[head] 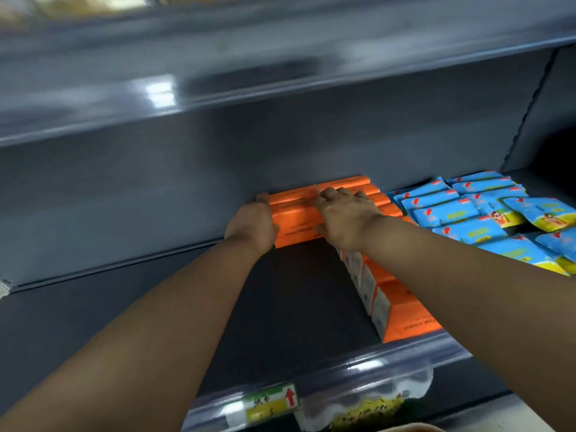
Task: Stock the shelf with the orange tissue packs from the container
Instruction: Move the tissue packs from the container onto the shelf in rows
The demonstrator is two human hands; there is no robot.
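Our left hand (252,226) grips the end of the orange tissue packs (296,219) at the back of the shelf (124,307), right hand (346,219) curls over their top. Push crooked and our forearm (452,269) probably knocks the standing row (405,313) over.

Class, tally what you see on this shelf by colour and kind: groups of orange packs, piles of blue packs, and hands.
Orange pack groups: 2 (held orange block; orange row at right)
Blue pack pile: 1
Hands: 2 (left hand; right hand)
Total: 5
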